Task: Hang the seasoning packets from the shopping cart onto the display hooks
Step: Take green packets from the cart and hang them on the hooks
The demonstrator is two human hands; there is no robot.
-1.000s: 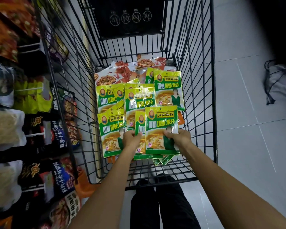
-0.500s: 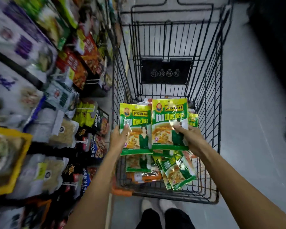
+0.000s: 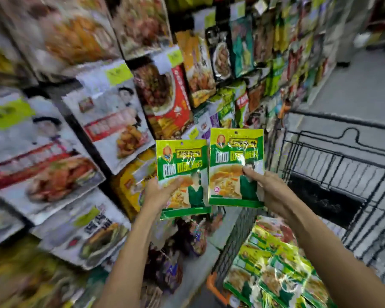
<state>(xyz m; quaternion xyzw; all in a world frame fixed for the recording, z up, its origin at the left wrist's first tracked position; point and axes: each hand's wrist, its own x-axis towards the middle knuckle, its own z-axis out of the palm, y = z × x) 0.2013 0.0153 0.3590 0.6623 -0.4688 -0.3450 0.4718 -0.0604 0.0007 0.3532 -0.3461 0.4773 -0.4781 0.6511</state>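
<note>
My left hand (image 3: 159,193) grips the lower left of a green and yellow seasoning packet (image 3: 182,165), held upright with its hang hole at the top. My right hand (image 3: 265,185) pinches a second matching packet (image 3: 233,161) at its right side, just to the right of the first and slightly higher. Both packets are raised in front of the display wall (image 3: 160,96) of hanging food packets. Several more green packets (image 3: 273,270) lie in the black wire shopping cart (image 3: 333,165) at the lower right. The hooks themselves are hidden behind blurred packaging.
Hanging packets fill the shelving on the left and centre, running away toward the upper right. The cart stands close beside the shelving on the right. Grey tiled floor (image 3: 353,85) shows beyond the cart.
Both hands have lifted their packets out of the cart and swung left toward the display. The view has turned from the cart to the shelving.
</note>
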